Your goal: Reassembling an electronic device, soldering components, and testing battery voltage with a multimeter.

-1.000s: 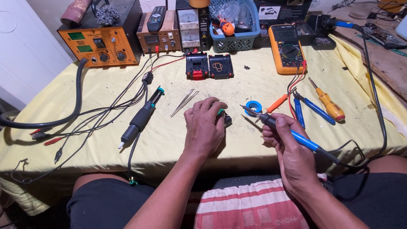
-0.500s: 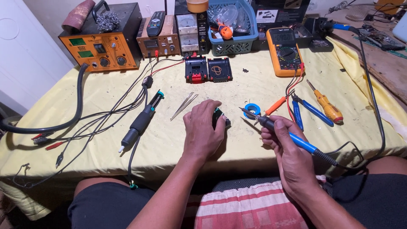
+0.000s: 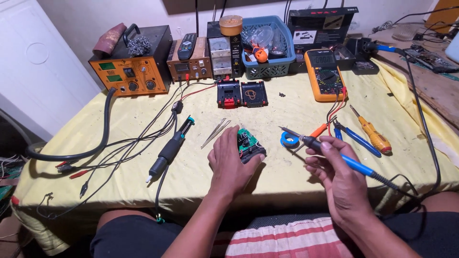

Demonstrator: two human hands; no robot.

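Your left hand rests on the bench near the middle of its front edge, fingers curled round a small green circuit board in a dark housing, gripping it from the left and holding it tilted on the yellow cloth. Your right hand is closed on a blue-handled soldering iron, held like a pen; its tip points left and hangs in the air just right of the board, not touching it. A blue solder reel lies under the iron's tip. Tweezers lie just behind your left hand, and a black desoldering pump lies farther left among loose wires. An orange screwdriver lies toward the right edge. A yellow multimeter, two black battery cases and an orange station stand along the back edge.
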